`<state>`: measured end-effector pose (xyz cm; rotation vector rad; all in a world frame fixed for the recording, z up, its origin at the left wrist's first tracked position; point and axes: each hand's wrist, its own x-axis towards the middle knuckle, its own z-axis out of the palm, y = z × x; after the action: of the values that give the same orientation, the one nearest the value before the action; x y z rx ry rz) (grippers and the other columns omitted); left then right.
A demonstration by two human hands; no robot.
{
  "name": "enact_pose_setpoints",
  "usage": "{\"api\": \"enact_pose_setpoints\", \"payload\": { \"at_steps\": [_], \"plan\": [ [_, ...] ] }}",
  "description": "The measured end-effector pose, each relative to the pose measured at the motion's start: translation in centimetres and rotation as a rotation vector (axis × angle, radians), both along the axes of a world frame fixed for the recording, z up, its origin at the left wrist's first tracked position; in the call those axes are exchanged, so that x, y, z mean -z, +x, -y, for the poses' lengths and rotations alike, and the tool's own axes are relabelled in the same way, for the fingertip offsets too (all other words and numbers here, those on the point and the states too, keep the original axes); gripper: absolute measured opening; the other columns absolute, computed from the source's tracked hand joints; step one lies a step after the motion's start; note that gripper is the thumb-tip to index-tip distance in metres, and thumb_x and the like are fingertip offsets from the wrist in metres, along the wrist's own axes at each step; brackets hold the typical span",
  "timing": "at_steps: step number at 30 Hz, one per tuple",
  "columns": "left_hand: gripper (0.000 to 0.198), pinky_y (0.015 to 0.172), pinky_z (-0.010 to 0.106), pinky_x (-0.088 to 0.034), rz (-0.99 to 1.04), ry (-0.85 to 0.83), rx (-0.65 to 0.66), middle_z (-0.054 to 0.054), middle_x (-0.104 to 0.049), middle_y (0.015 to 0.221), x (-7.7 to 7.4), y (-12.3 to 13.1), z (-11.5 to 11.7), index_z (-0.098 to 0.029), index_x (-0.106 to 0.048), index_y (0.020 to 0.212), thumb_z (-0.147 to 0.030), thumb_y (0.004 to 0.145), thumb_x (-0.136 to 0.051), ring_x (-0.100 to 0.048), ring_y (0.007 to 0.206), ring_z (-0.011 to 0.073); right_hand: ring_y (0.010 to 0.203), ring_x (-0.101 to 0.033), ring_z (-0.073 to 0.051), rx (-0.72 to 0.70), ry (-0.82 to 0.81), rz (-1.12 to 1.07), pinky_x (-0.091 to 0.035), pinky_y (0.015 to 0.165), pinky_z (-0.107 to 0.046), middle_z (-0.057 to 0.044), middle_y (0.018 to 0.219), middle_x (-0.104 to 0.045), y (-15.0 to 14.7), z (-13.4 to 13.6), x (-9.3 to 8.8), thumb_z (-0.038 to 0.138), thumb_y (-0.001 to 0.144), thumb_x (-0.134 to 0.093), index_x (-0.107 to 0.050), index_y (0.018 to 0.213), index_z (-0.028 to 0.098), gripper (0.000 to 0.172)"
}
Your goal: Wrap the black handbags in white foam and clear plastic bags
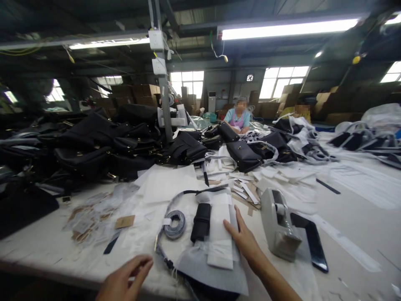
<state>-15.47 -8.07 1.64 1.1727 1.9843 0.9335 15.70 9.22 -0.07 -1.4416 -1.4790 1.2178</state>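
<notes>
Many black leather handbags [94, 142] heap upper left on a white worktable [351, 234] under ceiling strip lights [288, 29]. The right hand [242, 238] lies flat on white paper [219, 257]; the left hand [125, 280] is loose and empty.

My left hand [123, 278] and my right hand [242, 238] are both bare from fingertips to wrist, and my right forearm [275, 280] is bare as well, a slim length running uncovered to the bottom edge, while my left shows only hand and wrist.
</notes>
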Motion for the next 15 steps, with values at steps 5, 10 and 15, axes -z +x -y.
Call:
{"api": "enact_pose_setpoints", "payload": {
  "at_steps": [5, 10, 15],
  "plan": [
    [0.066, 0.092, 0.041, -0.049, -0.140, 0.051, 0.035, 0.014, -0.070, 0.115, -1.1, -0.9, -10.8, -0.016, -0.068, 0.109, -0.068, 0.070, -0.055, -0.065, 0.107, 0.0331, 0.137, -0.042, -0.032, 0.044, -0.021, -0.027, -0.028, 0.115, -0.046, -0.012, 0.152, -0.040, 0.0, 0.0, 1.1, 0.054, 0.079, -0.066, -0.022, 0.155, 0.020, 0.094],
    [0.057, 0.079, 0.038, -0.050, -0.076, -0.071, 0.201, 0.010, -0.074, 0.080, -1.2, 0.4, -16.0, -0.017, -0.072, 0.072, -0.073, 0.063, -0.062, -0.067, 0.090, 0.0336, 0.136, -0.044, -0.028, 0.082, -0.049, -0.308, -0.034, 0.113, -0.040, -0.012, 0.152, -0.041, -0.2, 0.1, 1.4, 0.047, 0.076, -0.072, -0.022, 0.155, 0.019, 0.097],
    [0.070, 0.064, 0.030, -0.048, 0.025, -0.106, 0.284, 0.006, -0.070, 0.080, -3.9, 1.6, -15.8, -0.016, -0.069, 0.081, -0.083, 0.063, -0.056, -0.065, 0.080, 0.0245, 0.132, -0.049, -0.029, 0.120, -0.082, -0.597, -0.045, 0.104, -0.040, -0.012, 0.148, -0.047, -0.2, 0.8, 0.9, 0.038, 0.068, -0.080, -0.023, 0.154, 0.026, 0.104]
  ]
}}
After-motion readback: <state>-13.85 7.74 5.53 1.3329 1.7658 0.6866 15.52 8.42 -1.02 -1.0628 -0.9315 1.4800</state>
